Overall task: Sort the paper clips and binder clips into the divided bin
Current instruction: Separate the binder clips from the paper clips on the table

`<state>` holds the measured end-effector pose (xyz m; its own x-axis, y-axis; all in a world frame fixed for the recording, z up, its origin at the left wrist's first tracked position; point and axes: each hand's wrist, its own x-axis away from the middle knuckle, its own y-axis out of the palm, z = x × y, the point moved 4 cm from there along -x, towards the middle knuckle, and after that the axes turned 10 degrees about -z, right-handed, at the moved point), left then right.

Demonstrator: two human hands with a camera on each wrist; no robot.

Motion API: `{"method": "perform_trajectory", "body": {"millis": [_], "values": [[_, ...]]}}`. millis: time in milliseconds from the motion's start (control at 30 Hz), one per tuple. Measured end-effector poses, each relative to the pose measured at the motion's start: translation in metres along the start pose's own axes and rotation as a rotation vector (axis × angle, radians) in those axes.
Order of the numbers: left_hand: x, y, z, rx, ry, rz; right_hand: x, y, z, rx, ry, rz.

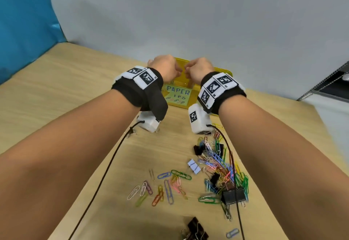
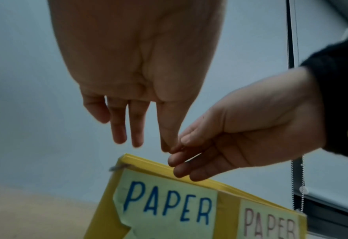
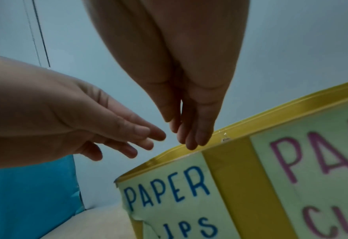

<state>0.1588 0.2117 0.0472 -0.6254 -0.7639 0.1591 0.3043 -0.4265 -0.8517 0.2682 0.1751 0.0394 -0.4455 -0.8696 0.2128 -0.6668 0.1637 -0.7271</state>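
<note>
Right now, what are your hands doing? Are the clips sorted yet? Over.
Both hands over the yellow bin, left hand and right hand fingertips together, no clip visible. Clip pile still unsorted on the table. Nothing blocking.

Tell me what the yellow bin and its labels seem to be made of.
The bin looks like thin glossy plastic, possibly coated metal: its rolled rim catches a sheen. The labels look like pale green matte paper with hand-drawn marker lettering; the blue-lettered one is torn and curling at its lower corner.
</note>
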Motion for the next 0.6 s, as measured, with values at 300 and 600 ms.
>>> {"method": "perform_trajectory", "body": {"millis": [300, 600], "values": [[0.089, 0.067, 0.008, -0.016, 0.245, -0.435, 0.092, -0.004, 0.04, 0.035, -0.03, -0.297], [0.13, 0.14, 0.013, -0.406, 0.287, -0.701, 0.148, 0.023, 0.093, 0.49, 0.202, -0.594]]}}
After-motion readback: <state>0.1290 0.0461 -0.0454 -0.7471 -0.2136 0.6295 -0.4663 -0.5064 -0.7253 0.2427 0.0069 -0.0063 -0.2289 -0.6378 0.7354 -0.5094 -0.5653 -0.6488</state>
